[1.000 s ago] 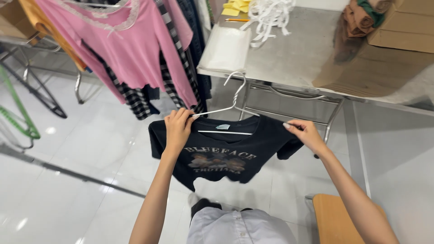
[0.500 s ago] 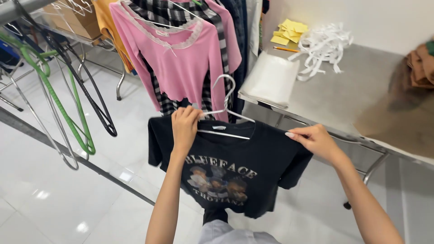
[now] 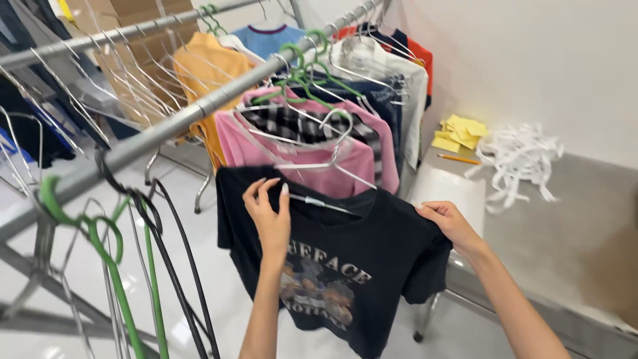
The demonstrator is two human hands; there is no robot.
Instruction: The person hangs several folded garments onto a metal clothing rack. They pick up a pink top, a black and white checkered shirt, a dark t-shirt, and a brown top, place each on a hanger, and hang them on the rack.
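A black T-shirt (image 3: pixel 372 266) with a printed picture on its chest hangs on a white wire hanger (image 3: pixel 332 163). My left hand (image 3: pixel 269 213) grips the shirt near its left shoulder, by the collar. My right hand (image 3: pixel 448 223) pinches the right shoulder seam. The hanger's hook rises close under the grey clothes rail (image 3: pixel 199 110), just in front of a pink top (image 3: pixel 299 149) hanging there.
The rail carries several garments, orange (image 3: pixel 199 70), blue, white, plaid and dark. Empty green hangers (image 3: pixel 100 233) and black ones dangle at the left. To the right a grey table (image 3: pixel 565 233) holds yellow paper notes (image 3: pixel 458 133), a pencil and white strips (image 3: pixel 518 156).
I have lifted the black T-shirt on its hanger up toward the clothes rail. The view has swung up and left, so the rail now fills the upper frame.
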